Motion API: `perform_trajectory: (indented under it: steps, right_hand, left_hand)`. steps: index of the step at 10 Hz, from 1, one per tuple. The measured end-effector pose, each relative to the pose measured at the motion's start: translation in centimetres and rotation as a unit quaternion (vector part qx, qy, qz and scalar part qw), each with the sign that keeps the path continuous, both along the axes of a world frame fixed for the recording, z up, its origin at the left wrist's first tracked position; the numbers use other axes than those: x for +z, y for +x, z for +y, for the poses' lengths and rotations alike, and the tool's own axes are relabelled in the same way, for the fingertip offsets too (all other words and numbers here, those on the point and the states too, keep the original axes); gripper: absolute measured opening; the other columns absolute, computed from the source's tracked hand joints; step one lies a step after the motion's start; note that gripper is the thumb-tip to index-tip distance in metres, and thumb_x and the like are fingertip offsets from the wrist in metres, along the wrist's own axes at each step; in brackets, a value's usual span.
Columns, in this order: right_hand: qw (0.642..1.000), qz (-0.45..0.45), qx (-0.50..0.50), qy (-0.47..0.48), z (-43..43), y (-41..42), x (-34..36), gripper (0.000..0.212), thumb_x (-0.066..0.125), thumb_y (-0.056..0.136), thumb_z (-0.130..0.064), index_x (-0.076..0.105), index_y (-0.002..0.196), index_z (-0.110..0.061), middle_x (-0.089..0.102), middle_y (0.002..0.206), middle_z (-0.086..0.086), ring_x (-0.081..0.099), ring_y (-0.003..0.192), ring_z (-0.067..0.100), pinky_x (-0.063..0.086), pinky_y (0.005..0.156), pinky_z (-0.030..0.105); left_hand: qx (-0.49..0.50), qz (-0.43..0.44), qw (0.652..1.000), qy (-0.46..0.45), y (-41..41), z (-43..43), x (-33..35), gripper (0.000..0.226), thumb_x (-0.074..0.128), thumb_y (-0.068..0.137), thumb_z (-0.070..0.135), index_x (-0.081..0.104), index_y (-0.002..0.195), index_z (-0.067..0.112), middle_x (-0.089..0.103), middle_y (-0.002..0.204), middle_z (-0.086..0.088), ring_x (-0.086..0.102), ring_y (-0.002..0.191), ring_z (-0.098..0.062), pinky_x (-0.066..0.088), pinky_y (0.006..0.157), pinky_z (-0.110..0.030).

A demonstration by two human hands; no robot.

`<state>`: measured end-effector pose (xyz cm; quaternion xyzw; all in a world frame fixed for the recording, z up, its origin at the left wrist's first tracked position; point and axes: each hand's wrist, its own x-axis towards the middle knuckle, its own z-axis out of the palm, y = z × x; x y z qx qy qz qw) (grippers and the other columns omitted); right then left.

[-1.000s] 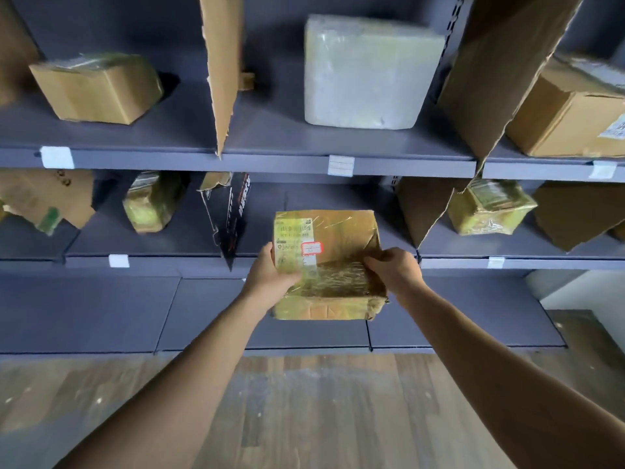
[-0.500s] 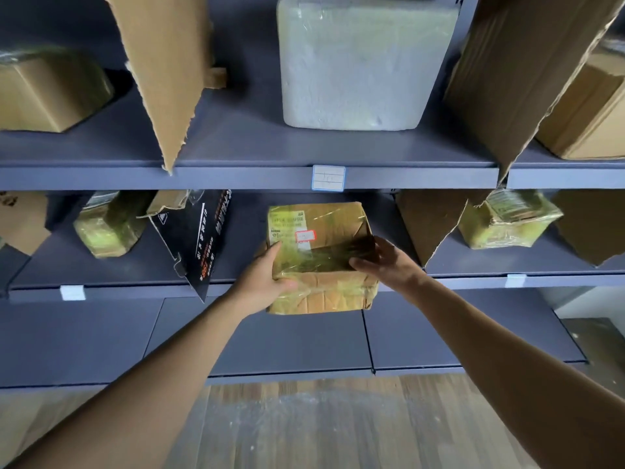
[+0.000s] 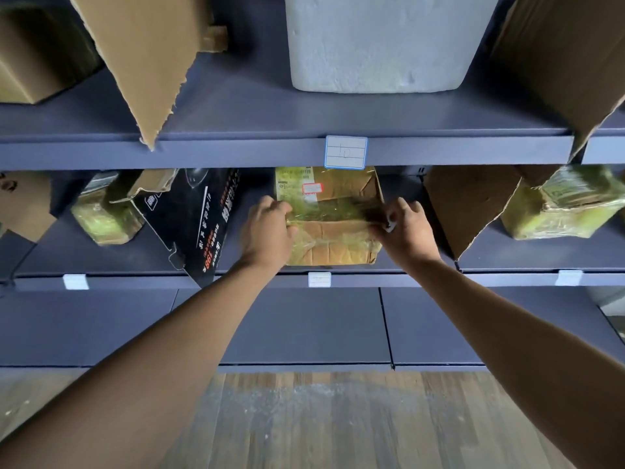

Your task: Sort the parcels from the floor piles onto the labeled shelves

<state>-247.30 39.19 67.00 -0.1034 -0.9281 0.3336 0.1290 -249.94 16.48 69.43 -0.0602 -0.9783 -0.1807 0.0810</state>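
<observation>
Shelf lip (image 3: 372, 280) bears parcel (image 3: 333, 240), gripped by left hand (image 3: 267, 231) and right hand (image 3: 406, 231).

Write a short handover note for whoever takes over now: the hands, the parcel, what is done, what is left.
Hands: left hand grips the parcel at its left side; right hand grips its right edge.
Parcel: in the middle shelf bay between a black divider and a cardboard divider, above a white label; whether it rests fully, I cannot tell.
Done: parcel brought to the bay.
Left: set it down, release, go for the next one.
</observation>
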Motion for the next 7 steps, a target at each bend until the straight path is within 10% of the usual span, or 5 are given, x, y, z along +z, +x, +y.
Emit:
perform_trajectory:
  steps: [2, 5, 7]
  right_hand:
    - [1.0, 0.007, -0.012, 0.016, -0.4, -2.0, -0.5, 0.03, 0.057, 0.093, -0.016, 0.062, 0.122, -0.01, 0.057, 0.11, 0.019, 0.053, 0.094, 0.027, 0.031, 0.07, 0.02]
    - [0.998, -0.054, -0.002, 0.029, -0.9, -3.1, 0.5, 0.046, 0.047, 0.088, -0.003, 0.055, 0.131, -0.015, 0.048, 0.118, 0.016, 0.041, 0.081, 0.019, 0.034, 0.072, 0.022]
    - [0.99, -0.135, -0.012, -0.049, -2.4, -1.2, 2.0, 0.073, 0.051, 0.088, -0.01, 0.021, 0.153, -0.019, 0.034, 0.144, 0.013, 0.049, 0.119, 0.03, 0.034, 0.086, 0.024]
  left_hand:
    - [-0.043, -0.036, 0.998, -0.003, -1.4, 0.5, -0.2, 0.063, 0.046, 0.086, -0.009, 0.041, 0.146, 0.008, 0.042, 0.151, -0.009, 0.047, 0.133, -0.029, 0.041, 0.103, -0.036]
    - [-0.073, -0.137, 0.987, -0.042, -3.4, 1.3, 0.3, 0.077, 0.05, 0.094, 0.011, 0.005, 0.157, 0.006, 0.003, 0.165, -0.01, 0.006, 0.152, -0.022, 0.02, 0.119, -0.036]
    - [-0.064, -0.158, 0.985, 0.024, -2.0, 0.8, 0.9, 0.083, 0.053, 0.096, 0.023, -0.003, 0.158, 0.018, -0.012, 0.165, -0.002, -0.007, 0.152, -0.025, 0.017, 0.121, -0.048]
